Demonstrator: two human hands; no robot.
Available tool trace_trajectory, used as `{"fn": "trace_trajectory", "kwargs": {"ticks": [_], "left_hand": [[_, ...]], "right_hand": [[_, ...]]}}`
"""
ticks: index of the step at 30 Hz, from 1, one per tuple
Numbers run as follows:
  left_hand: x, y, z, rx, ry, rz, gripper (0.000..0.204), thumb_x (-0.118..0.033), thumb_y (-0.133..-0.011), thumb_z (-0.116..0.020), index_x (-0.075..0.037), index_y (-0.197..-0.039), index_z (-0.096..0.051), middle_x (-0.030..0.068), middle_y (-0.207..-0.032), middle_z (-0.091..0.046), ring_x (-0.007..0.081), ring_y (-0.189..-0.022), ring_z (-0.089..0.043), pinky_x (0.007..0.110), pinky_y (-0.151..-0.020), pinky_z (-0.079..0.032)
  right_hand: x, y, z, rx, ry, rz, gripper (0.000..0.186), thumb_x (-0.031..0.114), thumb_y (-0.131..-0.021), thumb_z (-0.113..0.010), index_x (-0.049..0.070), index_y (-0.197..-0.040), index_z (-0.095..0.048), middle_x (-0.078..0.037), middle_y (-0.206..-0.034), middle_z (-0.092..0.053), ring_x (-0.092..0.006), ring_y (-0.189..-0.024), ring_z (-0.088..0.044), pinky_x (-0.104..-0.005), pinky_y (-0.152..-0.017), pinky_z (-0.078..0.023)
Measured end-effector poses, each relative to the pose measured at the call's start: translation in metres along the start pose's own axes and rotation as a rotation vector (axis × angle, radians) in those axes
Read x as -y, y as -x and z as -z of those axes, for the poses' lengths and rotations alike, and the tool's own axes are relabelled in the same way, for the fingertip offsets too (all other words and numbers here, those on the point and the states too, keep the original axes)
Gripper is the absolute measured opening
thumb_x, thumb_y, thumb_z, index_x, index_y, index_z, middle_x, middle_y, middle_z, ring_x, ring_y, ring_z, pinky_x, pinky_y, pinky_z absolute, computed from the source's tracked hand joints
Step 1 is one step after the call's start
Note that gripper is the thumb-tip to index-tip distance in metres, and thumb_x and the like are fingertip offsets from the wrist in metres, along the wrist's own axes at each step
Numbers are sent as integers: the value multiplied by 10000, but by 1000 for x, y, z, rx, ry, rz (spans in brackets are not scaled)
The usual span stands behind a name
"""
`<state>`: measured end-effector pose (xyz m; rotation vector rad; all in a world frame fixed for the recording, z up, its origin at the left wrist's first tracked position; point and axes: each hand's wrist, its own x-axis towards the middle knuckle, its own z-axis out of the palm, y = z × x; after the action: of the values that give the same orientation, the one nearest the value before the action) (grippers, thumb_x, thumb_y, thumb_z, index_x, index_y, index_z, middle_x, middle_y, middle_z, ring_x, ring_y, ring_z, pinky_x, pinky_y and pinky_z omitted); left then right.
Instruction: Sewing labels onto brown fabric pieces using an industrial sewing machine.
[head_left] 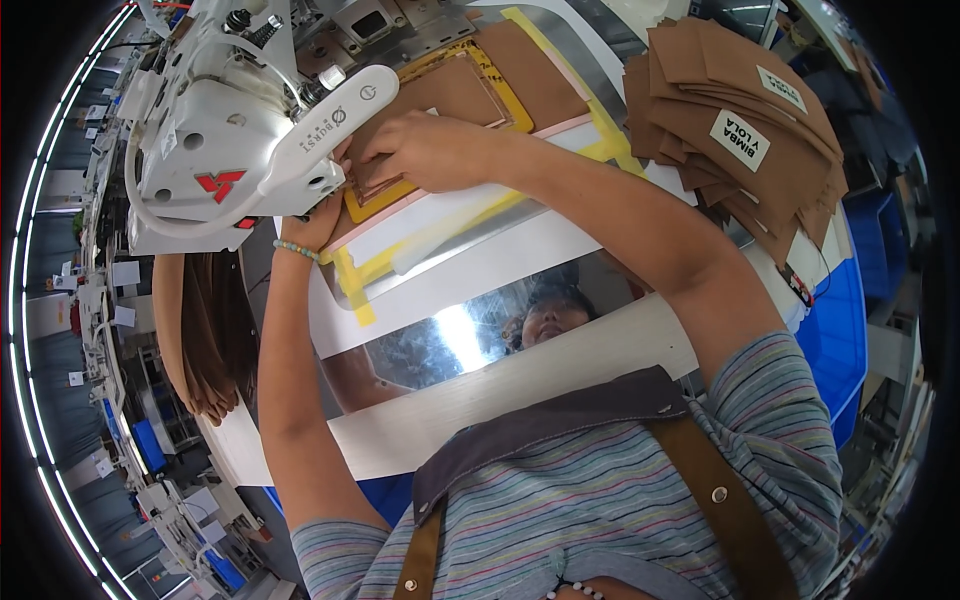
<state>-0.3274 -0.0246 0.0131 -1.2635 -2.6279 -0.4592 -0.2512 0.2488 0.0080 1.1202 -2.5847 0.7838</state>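
Note:
My right hand [430, 150] rests over a brown fabric panel [445, 90], its fingers bent and apart, the fingertips on the panel. A yellow frame [505, 88] surrounds that panel on the machine bed. My left hand [318, 222], with a beaded bracelet at the wrist, reaches in at the frame's left end. The white head of a sewing machine [215, 150] covers most of its fingers, so its grip is hidden. A small white piece [432, 111] shows just beyond my right hand.
A stack of brown panels with white labels [745, 130] stands at the right, above a blue bin [835, 330]. More brown pieces [205, 335] hang at the left. Yellow tape [355, 285] edges the white sheet. A shiny metal plate [430, 340] lies nearer me.

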Motion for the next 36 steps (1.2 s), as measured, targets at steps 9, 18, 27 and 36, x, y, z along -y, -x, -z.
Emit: {"fn": "trace_trajectory", "kwargs": {"ticks": [9, 18, 27, 36], "left_hand": [[81, 26, -26, 51, 178, 91, 490, -238, -979, -710, -153, -1458, -655, 100, -1473, -665, 324, -1379, -593, 442, -1216, -419], [99, -9, -60, 149, 165, -22, 489, -9, -1063, -544, 2, -1552, -524, 108, -1596, -570, 204, -1459, -527, 312, -1257, -391], [104, 8, -51, 83, 692, 193, 459, -58, -1028, -578, -26, -1486, -576, 119, -1530, -609, 259, -1421, -553, 368, -1216, -426], [115, 27, -33, 77, -97, -21, 411, -180, -966, -697, -70, -1362, -680, 158, -1400, -690, 368, -1344, -607, 469, -1136, -495]], "right_hand": [[6, -3, 2, 6, 136, 72, 465, 54, -960, -609, 275, -1327, -789, -56, -1442, -658, -263, -1373, -566, -463, -1185, -423], [-10, 6, 2, -5, 70, -9, 369, 69, -956, -633, 235, -1219, -832, -40, -1377, -680, -257, -1327, -598, -461, -1136, -450], [-1, -9, 4, -8, 33, 16, 358, 37, -929, -655, 195, -1194, -836, -49, -1365, -710, -255, -1324, -608, -444, -1134, -466], [2, -31, 9, 105, 2, -90, 347, 49, -934, -620, 134, -1207, -818, -33, -1363, -713, -254, -1346, -599, -466, -1159, -448]]}}
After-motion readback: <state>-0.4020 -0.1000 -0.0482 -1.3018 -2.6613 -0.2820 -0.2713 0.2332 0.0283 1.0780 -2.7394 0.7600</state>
